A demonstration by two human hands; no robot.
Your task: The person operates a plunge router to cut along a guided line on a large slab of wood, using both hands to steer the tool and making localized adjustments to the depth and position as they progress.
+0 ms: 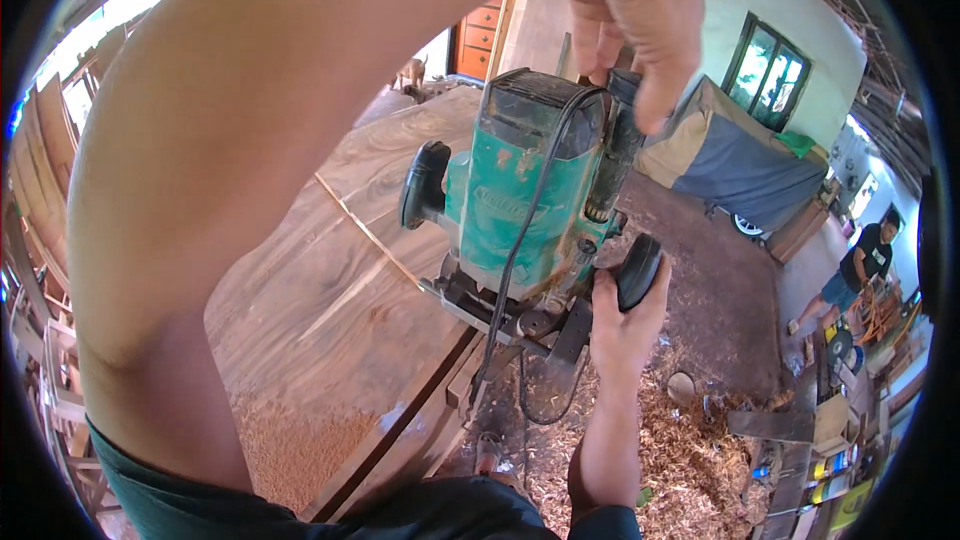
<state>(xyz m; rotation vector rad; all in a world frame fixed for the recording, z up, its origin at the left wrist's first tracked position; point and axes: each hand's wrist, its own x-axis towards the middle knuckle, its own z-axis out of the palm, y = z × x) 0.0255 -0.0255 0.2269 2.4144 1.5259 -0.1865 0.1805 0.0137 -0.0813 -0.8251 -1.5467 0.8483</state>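
right hand grips the router by a knob; left hand bends over the top, hold unclear. cans sit near shavings.

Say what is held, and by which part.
A green router: the right hand holds its black side knob; the left hand is at its dark top cap, grip unclear.

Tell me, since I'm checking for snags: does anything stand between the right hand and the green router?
Nothing visible does: the right hand holds the green router by its right-side black knob. The black cord runs down the router's front, left of that hand.
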